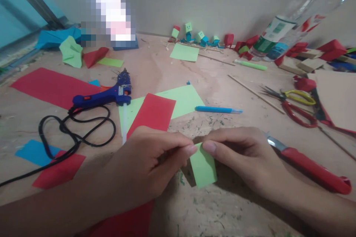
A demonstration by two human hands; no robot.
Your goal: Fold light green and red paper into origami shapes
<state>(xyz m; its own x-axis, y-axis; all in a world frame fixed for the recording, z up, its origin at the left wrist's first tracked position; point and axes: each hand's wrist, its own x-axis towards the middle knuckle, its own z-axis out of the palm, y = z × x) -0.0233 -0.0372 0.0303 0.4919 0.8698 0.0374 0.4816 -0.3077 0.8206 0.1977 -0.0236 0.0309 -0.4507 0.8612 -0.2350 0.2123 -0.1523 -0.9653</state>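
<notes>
A small light-green paper strip [204,168] is pinched at its top edge by both my hands, just above the table. My left hand [155,159] grips the top left corner between thumb and forefinger. At the top right corner, my right hand [241,155] does the same, its thumb lying over the paper. Behind my left hand lies a red paper piece [155,111], resting on a larger light-green sheet [186,98]. A blue pen [218,109] lies beyond my right hand. Partly under that hand's far side is a red-handled knife [314,168].
A blue glue gun [111,94] with a looped black cord [75,144] lies at left, among coloured paper scraps. Scissors [294,105], a thin stick [256,94] and plastic bottles [275,37] are at right. Several small paper figures [189,31] stand along the wall.
</notes>
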